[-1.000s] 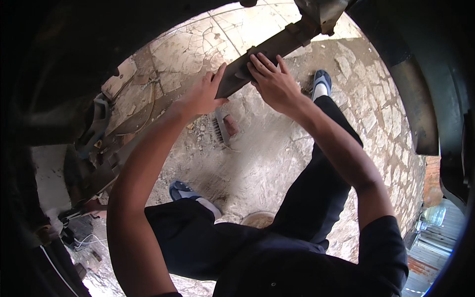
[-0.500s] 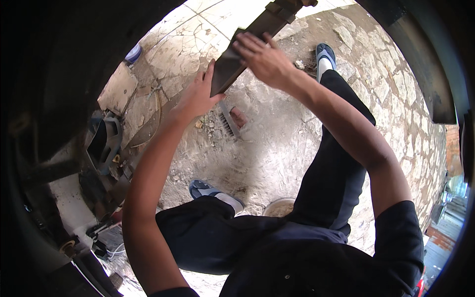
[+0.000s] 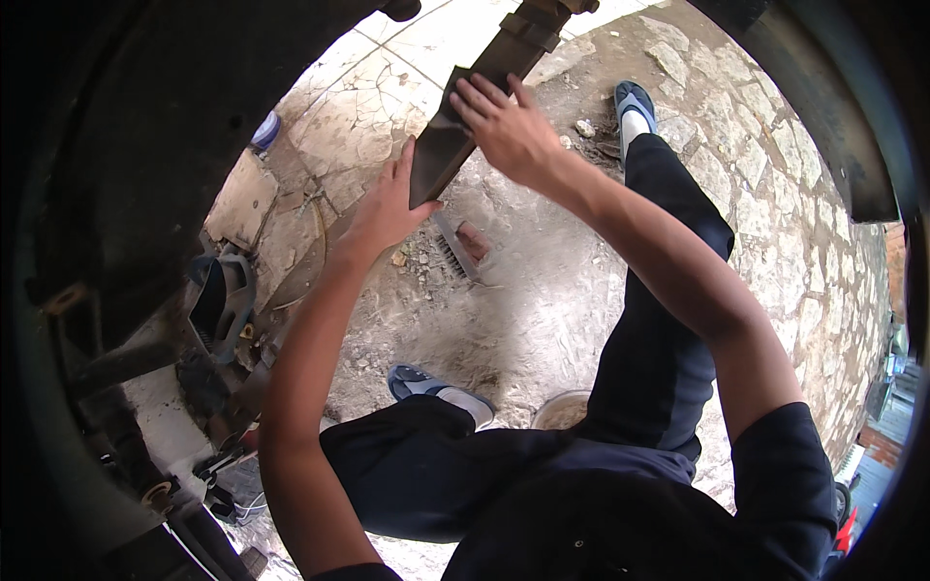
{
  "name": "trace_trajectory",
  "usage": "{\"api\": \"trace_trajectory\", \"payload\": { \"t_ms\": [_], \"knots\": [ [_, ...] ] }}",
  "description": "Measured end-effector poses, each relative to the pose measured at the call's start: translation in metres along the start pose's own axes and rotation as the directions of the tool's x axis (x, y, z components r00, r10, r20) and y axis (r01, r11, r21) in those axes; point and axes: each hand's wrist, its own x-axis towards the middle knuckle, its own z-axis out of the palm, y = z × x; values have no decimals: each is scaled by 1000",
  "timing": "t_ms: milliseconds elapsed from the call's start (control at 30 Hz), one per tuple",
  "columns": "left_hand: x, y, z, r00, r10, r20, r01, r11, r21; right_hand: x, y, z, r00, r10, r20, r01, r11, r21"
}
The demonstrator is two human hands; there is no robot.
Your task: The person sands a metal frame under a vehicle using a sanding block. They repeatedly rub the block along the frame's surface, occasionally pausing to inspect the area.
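Your left hand (image 3: 386,208) cups the bar (image 3: 439,150) at eleven o'clock — right hand (image 3: 511,137) flat, unclosed against it; handling's underway, remainder unclear.

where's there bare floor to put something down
The widest free patch is the dusty floor, bordered by the brush, left sandal, round container and right trouser leg. It's crowded around the black openwork part beside the left forearm, and along the dark bar, where left hand and right hand rest.

left grip (image 3: 385,213): thumb opposite fingers | right grip (image 3: 511,136): fingers outstretched | right elbow (image 3: 744,315): bent
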Motion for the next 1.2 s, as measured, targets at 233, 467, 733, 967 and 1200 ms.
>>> {"api": "trace_trajectory", "payload": {
  "t_ms": [233,467,733,967,1200],
  "knots": [
    [-1,2,-3,1000,-1,21,1,1000,-17,0,13,4,999,-19,-40,24,991,129],
    [0,1,0,1000,2,4,-2,1000,18,-4,11,6,997,-14,-80,16,999,33],
    [1,2,0,1000,16,-13,-16,999,50,-2,27,8,993,-27,-112,36,996,87],
    [0,-1,1,1000,0,5,0,1000,22,-5,20,2,992,-85,-94,91,994,67],
    [-1,-3,3,1000,22,-13,-21,999,38,-12,19,2,992,-104,-76,110,991,72]
  ]
}}
